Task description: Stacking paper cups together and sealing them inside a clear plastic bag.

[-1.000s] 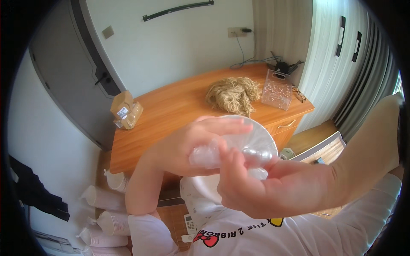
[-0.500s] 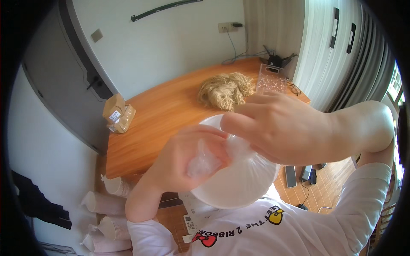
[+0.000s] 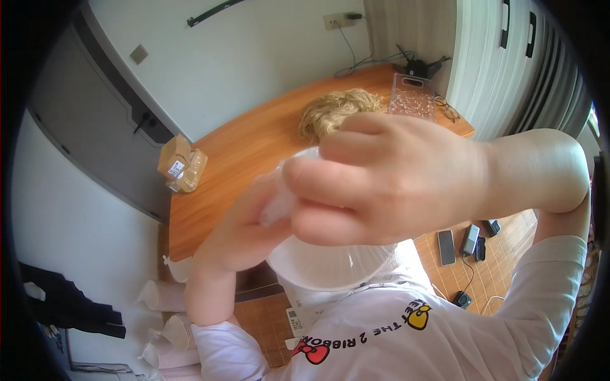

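Observation:
Against my body stands a round white tub-like thing (image 3: 330, 263) wrapped in a clear plastic bag (image 3: 276, 208). The bag's gathered end is pinched between my hands above it. My right hand (image 3: 387, 184) has its fingers curled tightly on this gathered plastic. My left hand (image 3: 232, 232) is closed round the same bunch, partly hidden behind the right hand. The hands meet over the middle of the round top and cover much of it. Whether anything besides plastic is between the fingers cannot be made out.
A wooden desk (image 3: 238, 159) holds brown cardboard boxes (image 3: 181, 166), a bundle of tan strands (image 3: 333, 111), a clear tray (image 3: 413, 101), glasses (image 3: 448, 109) and a black router (image 3: 416, 65). Several wrapped white stacks (image 3: 168, 297) lie at lower left; a phone (image 3: 447, 247) is on the floor.
My right hand has moved left over the gathered plastic, now hiding more of my left hand. My left hand has shifted a little left. The whole view has tilted slightly.

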### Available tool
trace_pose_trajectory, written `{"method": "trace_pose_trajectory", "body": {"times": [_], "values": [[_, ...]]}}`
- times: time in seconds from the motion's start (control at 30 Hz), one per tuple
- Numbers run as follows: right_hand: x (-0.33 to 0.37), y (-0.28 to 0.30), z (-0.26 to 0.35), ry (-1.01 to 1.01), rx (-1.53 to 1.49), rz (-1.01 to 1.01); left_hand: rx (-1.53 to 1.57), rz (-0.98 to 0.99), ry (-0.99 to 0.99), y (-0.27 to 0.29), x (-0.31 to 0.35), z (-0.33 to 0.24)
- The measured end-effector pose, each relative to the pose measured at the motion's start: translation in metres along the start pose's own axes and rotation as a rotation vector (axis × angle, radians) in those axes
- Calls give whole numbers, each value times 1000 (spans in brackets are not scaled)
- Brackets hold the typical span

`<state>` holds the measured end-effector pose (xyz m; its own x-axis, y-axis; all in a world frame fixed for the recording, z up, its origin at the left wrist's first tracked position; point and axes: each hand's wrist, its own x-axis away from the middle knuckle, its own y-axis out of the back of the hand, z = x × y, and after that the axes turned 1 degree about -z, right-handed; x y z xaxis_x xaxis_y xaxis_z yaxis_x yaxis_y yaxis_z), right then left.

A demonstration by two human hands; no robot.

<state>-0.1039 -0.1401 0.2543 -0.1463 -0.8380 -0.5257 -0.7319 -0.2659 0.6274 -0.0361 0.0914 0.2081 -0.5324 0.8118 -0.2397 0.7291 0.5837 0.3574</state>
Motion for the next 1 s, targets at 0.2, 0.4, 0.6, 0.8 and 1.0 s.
{"method": "trace_pose_trajectory", "body": {"times": [0.2, 0.4, 0.6, 0.8, 1.0], "values": [[-1, -11, -7, -120, -123, -171, 157, -109, 4, -6, -7, 7], [12, -14, -2, -94, 126, -90, 87, -112, -88, -5, -9, 2], [14, -2, -4, -413, -357, 275, -100, -183, -105, -14, -12, -5], [12, 2, -11, -712, -895, 205, 39, -246, 26, -17, -12, -8], [18, -12, -9, -478, -697, -4, 87, -235, 84, -18, -12, -10]]}}
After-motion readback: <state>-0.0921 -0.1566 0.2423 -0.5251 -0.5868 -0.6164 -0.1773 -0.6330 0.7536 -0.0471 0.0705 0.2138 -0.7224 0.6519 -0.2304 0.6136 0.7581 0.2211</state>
